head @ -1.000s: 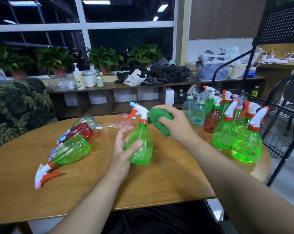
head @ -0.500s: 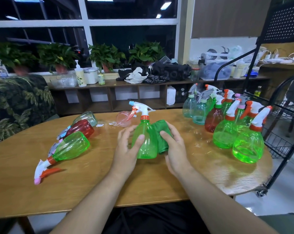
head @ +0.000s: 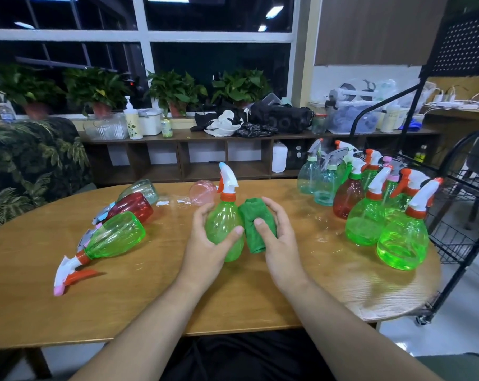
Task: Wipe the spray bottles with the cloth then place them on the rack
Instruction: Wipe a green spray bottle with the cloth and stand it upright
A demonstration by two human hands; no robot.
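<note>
Wooden bench point(head: 150, 298) before dark windows point(head: 219, 64). Left hand point(head: 205, 248) grips an upright green bottle point(head: 223, 224); right hand point(head: 281, 243), just beside, pinches a cloth point(head: 256, 226) against it.

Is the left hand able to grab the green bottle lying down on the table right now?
Probably not yet: the left hand grips the upright green bottle. The lying green bottle sits to its left, with only table between.
</note>
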